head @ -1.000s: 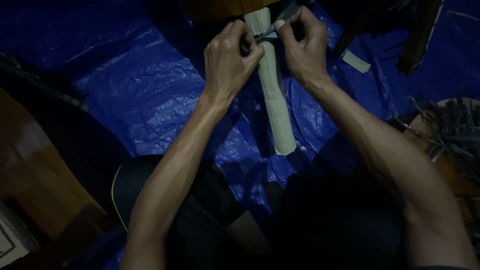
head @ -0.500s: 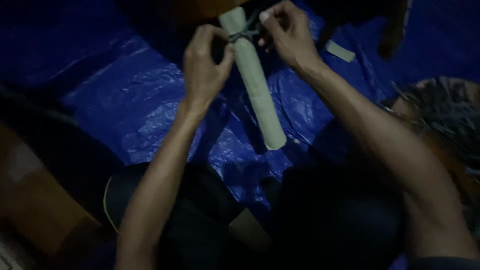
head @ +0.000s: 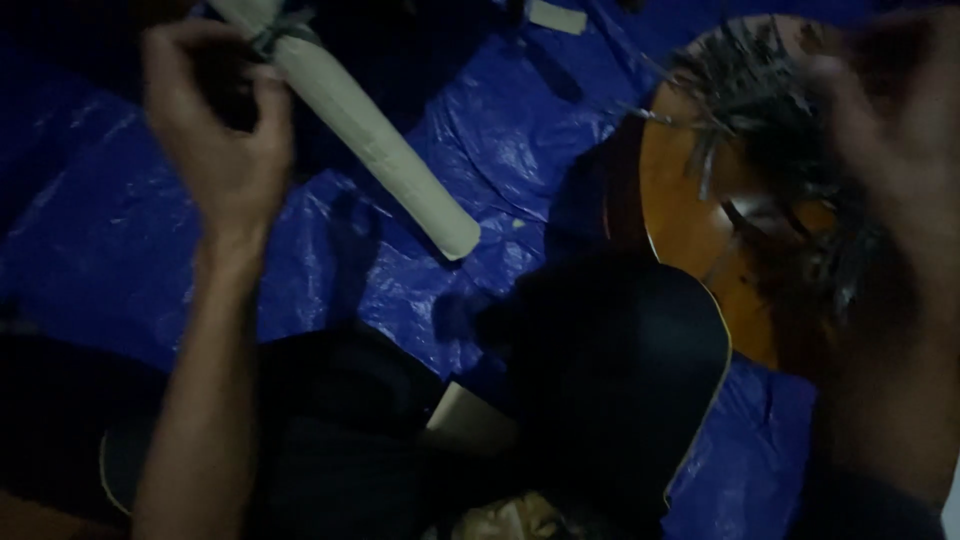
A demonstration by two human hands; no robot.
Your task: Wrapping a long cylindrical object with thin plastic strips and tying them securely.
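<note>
Hovering at the upper left of the frame, the person's left hand (head: pixel 215 130) is curling loosely, fingers half-bent and closing on nothing that can be made out, while sitting just beside the tied end of a pale rolled bundle (head: pixel 365 135). A dark strip binding (head: pixel 282 30) is wrapping that roll near its top, right next to the knuckles. From the left hand, the roll is running away down and to the right, its long axis lying diagonally across the blue tarp (head: pixel 140 250), with its free, open end resting well apart from the hand toward the middle of the sheet.

Blurring at the upper right, the right hand (head: pixel 890 130) is sitting over a heap of dark narrow strips (head: pixel 760 120) piled on a round orange-brown tray (head: pixel 700 240); whether it is gripping any of them cannot be told through the smear. That hand is lying far from the roll, so the left hand is plainly the nearer one.

Spreading beneath everything, the crinkled tarp is covering the floor, a small pale scrap (head: pixel 557 17) is lying at its top edge, and a dark rounded board with a thin yellow rim (head: pixel 640 400) is lying beside the tray.
</note>
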